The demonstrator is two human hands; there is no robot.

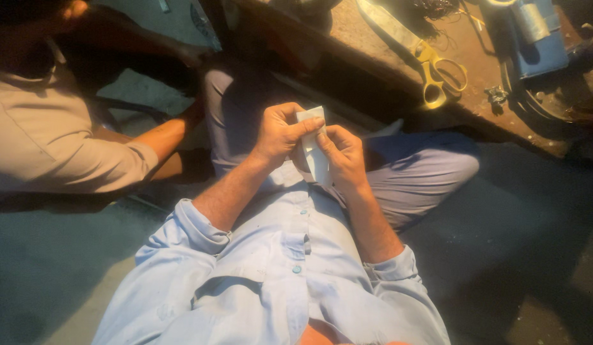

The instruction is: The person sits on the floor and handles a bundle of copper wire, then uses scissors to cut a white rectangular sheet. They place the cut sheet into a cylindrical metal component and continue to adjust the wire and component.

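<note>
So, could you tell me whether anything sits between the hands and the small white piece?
Nothing visible does: the left hand and right hand both already pinch the white piece directly, over the lap.

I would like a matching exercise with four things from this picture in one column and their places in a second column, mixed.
1. small white folded piece of cloth
2. large scissors with yellow handles
3. left hand
4. grey-blue flat box

a. top right corner of the wooden bench
b. pinched between both hands
c. lying on the bench, handles toward the person
d. gripping the cloth's upper left edge

Pairs: 1-b, 2-c, 3-d, 4-a
</note>
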